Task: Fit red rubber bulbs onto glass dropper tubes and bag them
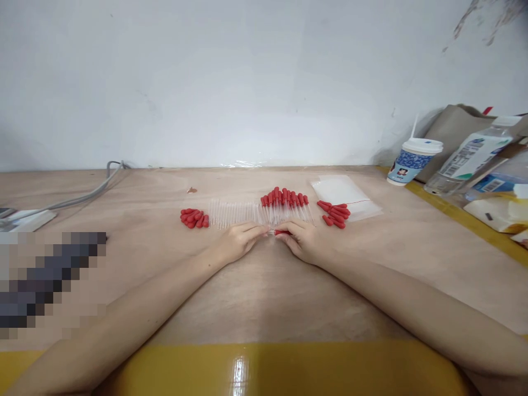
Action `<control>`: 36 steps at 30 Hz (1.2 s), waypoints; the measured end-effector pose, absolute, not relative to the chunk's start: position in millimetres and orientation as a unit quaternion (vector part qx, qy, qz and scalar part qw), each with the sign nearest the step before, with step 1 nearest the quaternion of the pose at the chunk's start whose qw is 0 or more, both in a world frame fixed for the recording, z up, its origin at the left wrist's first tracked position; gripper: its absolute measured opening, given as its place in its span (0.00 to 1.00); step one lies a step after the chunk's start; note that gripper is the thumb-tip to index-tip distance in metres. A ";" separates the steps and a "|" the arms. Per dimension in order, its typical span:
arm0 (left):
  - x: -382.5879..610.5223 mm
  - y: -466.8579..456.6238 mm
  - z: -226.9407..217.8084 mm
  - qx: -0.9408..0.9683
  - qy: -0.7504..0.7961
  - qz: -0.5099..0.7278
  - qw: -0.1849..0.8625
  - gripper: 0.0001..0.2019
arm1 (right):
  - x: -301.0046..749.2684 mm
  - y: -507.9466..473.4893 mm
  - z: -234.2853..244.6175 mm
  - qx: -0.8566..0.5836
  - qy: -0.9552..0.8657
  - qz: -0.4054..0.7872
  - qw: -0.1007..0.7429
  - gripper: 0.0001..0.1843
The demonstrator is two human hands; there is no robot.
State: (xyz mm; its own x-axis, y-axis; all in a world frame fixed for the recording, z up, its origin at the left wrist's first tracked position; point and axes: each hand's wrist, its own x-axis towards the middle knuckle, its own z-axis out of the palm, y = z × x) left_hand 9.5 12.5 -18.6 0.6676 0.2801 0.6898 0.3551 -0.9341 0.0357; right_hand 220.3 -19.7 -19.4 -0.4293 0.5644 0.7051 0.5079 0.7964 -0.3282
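My left hand [243, 240] pinches a clear glass dropper tube [270, 232], most of it hidden by the fingers. Against the tube's end, my right hand [303, 240] grips a red rubber bulb [282, 232]. Whether the bulb sits over the tube's end I cannot tell. Just beyond my hands lies a row of bare clear tubes [233, 212]. To its right are several droppers with red bulbs [284, 197] on their far ends. Loose red bulbs [193, 218] are heaped left of the row, and a second group of red bulbs [336, 213] lies at its right.
White plastic bags [342, 190] lie at the back right. Farther right stand a paper cup with a straw [412, 162] and a tilted plastic bottle [472, 157]. A grey cable [88, 195] crosses the left side. Yellow tape [198, 366] runs along the front edge.
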 end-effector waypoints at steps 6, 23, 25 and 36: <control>13.9 16.3 -17.3 -0.914 -0.170 -0.366 0.051 0.11 | 220.5 -16.0 -18.3 -0.307 -0.847 0.001 0.434 0.07; 16.7 17.8 -18.8 -0.905 -0.217 -0.361 0.069 0.12 | 228.9 -3.2 -13.9 -0.306 -0.835 0.007 0.457 0.08; 14.3 18.9 -19.8 -0.906 -0.221 -0.354 0.072 0.12 | 231.3 -3.8 -13.3 -0.313 -0.824 0.050 0.470 0.06; 12.8 16.9 -20.9 -0.901 -0.202 -0.372 0.091 0.10 | 232.0 -1.2 -20.9 -0.291 -0.862 -0.033 0.414 0.08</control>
State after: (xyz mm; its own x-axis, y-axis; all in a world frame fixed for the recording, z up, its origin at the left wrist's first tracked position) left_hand 12.8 16.9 -20.9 0.6416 0.2961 0.7076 0.4321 -0.9017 -0.0145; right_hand 232.0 -1.2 -20.9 -0.4878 0.4737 0.7332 0.5291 0.8285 -0.1832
